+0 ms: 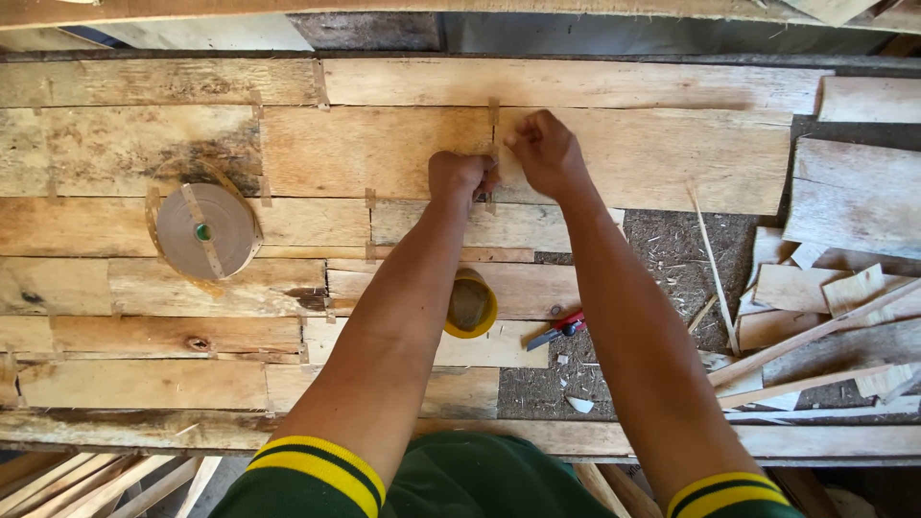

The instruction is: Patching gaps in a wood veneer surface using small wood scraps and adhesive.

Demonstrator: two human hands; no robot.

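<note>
Thin wood veneer sheets [384,144] lie edge to edge on a work surface. My left hand [459,176] and my right hand [543,152] meet at a vertical seam near the top middle. Both press on a narrow strip of brown paper tape [493,120] that runs down the seam between two sheets. My left hand's fingers are curled over the tape's lower end. My right hand's fingertips pinch or press the tape from the right. A round roll of brown paper tape [203,230] lies flat at the left.
A yellow cup [470,305] stands below my left forearm. A red-handled cutter [558,330] lies to its right. Loose veneer scraps [815,288] and thin sticks [712,259] are piled at the right over a rough dark surface [662,240]. More strips lie at the bottom left.
</note>
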